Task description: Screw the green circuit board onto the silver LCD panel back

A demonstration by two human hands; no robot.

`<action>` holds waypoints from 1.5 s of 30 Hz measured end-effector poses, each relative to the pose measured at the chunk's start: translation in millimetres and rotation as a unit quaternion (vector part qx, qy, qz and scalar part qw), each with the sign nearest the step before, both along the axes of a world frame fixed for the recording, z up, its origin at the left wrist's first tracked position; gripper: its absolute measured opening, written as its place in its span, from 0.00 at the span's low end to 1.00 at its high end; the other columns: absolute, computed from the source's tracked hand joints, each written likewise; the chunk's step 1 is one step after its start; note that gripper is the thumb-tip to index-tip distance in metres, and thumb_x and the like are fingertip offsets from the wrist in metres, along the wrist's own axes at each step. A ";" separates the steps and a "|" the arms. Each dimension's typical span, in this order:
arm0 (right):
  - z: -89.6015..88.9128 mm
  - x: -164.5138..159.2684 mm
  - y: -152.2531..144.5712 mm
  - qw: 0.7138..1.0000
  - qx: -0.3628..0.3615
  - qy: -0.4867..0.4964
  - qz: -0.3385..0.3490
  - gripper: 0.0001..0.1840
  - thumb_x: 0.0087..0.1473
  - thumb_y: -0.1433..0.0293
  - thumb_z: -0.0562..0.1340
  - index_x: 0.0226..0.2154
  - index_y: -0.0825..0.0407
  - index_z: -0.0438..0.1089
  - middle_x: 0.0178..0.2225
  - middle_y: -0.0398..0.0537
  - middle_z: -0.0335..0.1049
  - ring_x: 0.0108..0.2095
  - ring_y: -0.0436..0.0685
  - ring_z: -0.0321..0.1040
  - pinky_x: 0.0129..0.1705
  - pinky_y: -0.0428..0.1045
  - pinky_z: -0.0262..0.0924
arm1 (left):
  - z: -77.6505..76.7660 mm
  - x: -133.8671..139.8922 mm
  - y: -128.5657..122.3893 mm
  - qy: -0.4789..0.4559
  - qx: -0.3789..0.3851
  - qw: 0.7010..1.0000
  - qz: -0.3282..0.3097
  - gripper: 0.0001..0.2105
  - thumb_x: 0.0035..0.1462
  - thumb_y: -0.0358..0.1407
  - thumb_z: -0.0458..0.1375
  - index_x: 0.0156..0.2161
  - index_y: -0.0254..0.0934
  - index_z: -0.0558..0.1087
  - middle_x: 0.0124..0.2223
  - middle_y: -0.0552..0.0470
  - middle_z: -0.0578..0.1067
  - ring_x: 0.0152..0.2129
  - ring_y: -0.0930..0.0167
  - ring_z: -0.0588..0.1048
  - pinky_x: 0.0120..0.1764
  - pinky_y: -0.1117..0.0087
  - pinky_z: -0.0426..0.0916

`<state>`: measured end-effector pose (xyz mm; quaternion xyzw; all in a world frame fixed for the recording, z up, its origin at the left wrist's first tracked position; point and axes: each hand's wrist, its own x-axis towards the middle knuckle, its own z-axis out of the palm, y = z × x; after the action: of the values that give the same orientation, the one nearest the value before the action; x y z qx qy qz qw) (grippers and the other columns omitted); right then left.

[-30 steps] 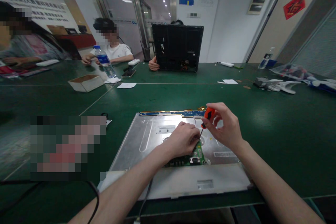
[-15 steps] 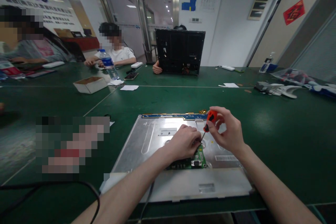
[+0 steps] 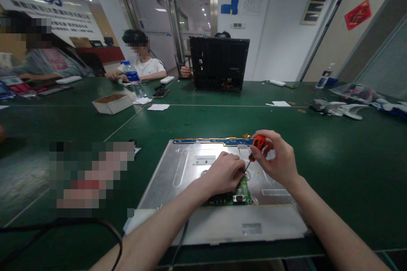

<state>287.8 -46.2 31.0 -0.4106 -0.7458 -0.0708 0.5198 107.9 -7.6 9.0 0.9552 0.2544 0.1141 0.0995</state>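
A silver metal display panel [image 3: 187, 220] lies flat on the table in front of me, with a blue circuit strip [image 3: 206, 141] along its far edge. On its middle sits a green circuit board [image 3: 244, 190], partly covered by my left hand [image 3: 227, 171]. That hand's fingers are pinched together by the screwdriver's tip; what they hold is hidden. My right hand [image 3: 278, 156] grips the red and black handle of a screwdriver [image 3: 258, 143]. Its thin shaft slants down to the left, the tip meeting my left fingertips at the board's far edge.
Black cable [image 3: 95, 221] loops at the lower left. Further off stand an open box [image 3: 112, 104], a water bottle [image 3: 133, 79] and an upright black monitor housing [image 3: 219, 63], with a person's hand beside it. Grey-white parts [image 3: 338, 109] lie at the right. People sit across the table.
The screwdriver handle has turned slightly in my right hand. My left hand stays in place. Across the table, the hand at the black housing has moved up along its left edge.
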 end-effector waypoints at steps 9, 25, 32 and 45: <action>1.0 1.6 -0.6 0.999 0.013 -0.031 0.000 0.21 0.61 0.73 0.60 0.56 0.43 0.65 0.39 0.45 0.66 0.23 0.46 0.65 0.24 0.45 0.65 | 0.6 -0.3 -0.5 0.002 0.003 1.000 0.002 0.04 0.58 0.29 0.57 0.31 0.36 0.70 0.32 0.51 0.75 0.31 0.67 0.73 0.39 0.66 0.61; 0.5 0.9 1.1 1.000 0.025 0.003 0.019 0.20 0.56 0.69 0.67 0.49 0.47 0.62 0.37 0.42 0.65 0.22 0.45 0.63 0.20 0.41 0.62 | -1.3 -0.2 -0.1 -0.013 -0.010 1.000 0.003 0.03 0.58 0.28 0.58 0.32 0.36 0.70 0.33 0.51 0.75 0.32 0.66 0.73 0.40 0.65 0.62; 2.5 0.9 -1.8 0.999 0.022 -0.022 0.002 0.19 0.58 0.72 0.64 0.52 0.45 0.66 0.40 0.44 0.66 0.23 0.45 0.65 0.23 0.44 0.64 | -1.5 -0.4 0.3 -0.008 -0.005 1.000 0.001 0.04 0.57 0.28 0.58 0.31 0.35 0.70 0.32 0.51 0.75 0.32 0.66 0.73 0.39 0.66 0.61; -0.2 -0.1 -2.8 1.000 0.002 0.001 0.016 0.17 0.57 0.71 0.63 0.49 0.47 0.61 0.33 0.41 0.68 0.22 0.47 0.66 0.21 0.43 0.63 | -0.1 0.1 0.1 -0.002 -0.005 1.000 0.002 0.03 0.57 0.29 0.58 0.32 0.36 0.71 0.32 0.51 0.75 0.32 0.66 0.73 0.38 0.66 0.62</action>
<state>287.6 -49.0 30.8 -0.3977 -0.7514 -0.0634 0.5226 108.0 -7.6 8.9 0.9540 0.2563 0.1151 0.1047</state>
